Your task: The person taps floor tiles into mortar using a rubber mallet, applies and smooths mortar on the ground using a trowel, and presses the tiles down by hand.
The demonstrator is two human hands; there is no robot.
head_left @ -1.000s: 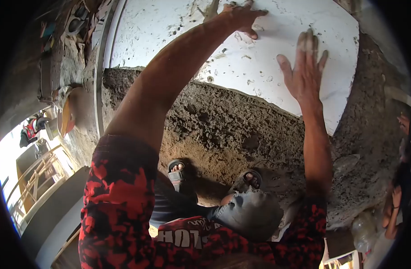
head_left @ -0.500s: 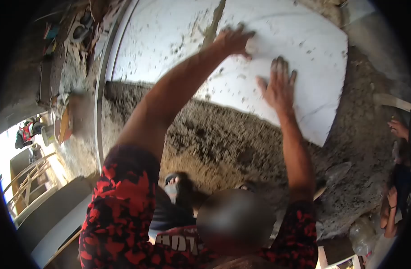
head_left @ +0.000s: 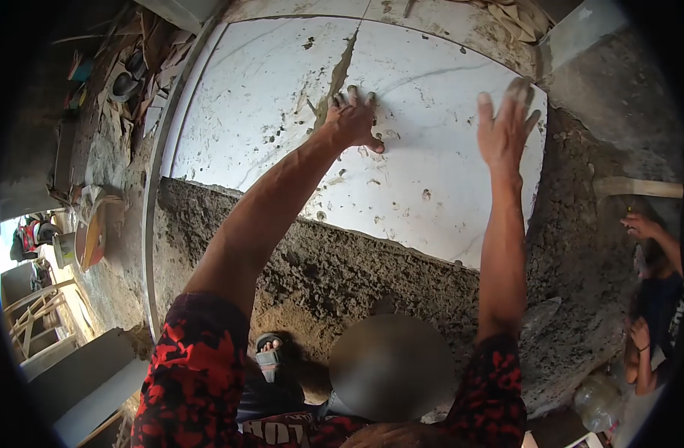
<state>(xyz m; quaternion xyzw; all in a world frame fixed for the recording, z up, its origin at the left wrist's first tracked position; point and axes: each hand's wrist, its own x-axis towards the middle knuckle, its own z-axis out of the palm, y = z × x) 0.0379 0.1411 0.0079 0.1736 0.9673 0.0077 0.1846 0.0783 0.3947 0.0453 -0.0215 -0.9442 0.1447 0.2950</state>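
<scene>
Two large white marble-look tiles lie side by side on wet grey mortar (head_left: 342,257). My left hand (head_left: 353,123) rests with spread fingers on the right tile (head_left: 424,142), close to the mortar-smeared joint between the two. Over that same tile, near its far right corner, is my right hand (head_left: 505,131), fingers stretched out and slightly blurred; whether it touches the surface I cannot tell. The left tile (head_left: 260,97) is dotted with mortar crumbs. Neither hand holds anything.
A long straight metal edge (head_left: 157,164) runs along the left side. At the right, another person (head_left: 659,299) sits or crouches by the mortar, near a wooden piece (head_left: 644,187). A bucket (head_left: 90,239) and scrap wood stand at the left. My sandaled foot (head_left: 269,349) is on the ground.
My right hand has moved right and away from me, toward the tile's far right corner. My left hand has shifted left, nearer the joint. The camera view has shifted too.
</scene>
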